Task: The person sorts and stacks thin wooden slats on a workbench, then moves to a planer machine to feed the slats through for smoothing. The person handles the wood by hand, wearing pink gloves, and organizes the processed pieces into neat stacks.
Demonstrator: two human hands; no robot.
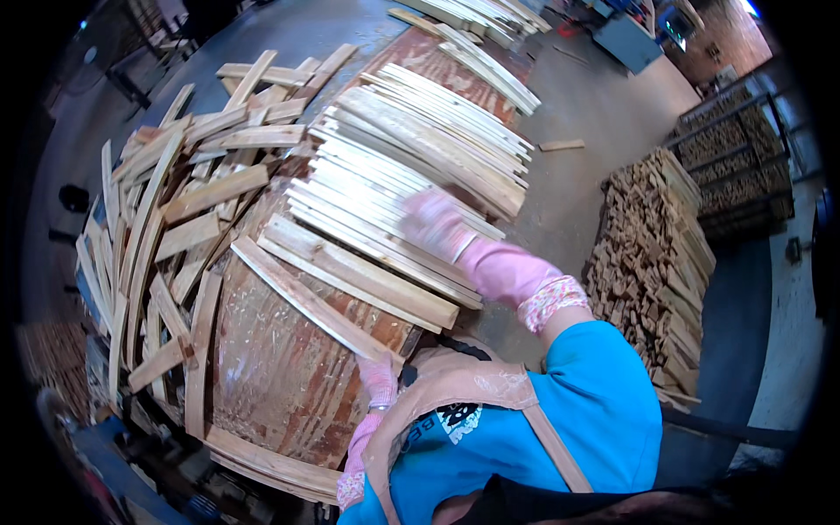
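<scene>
My left hand (378, 382), in a pink glove, grips the near end of a long wooden strip (306, 300) that slants over the tabletop. My right hand (433, 224), also gloved and smeared by motion, is over a row of pale wooden strips (367, 188) laid side by side; whether it touches them or holds one is not clear. Between the two hands lies a wider wooden board (359, 267), close to the row.
A jumbled heap of wooden pieces (214, 192) covers the table's left side. Sawdust and chips lie on the worn tabletop (271, 376). More strips (490, 70) rest at the far end. On the right stand a tall wood stack (643, 262) and a loaded metal rack (735, 157).
</scene>
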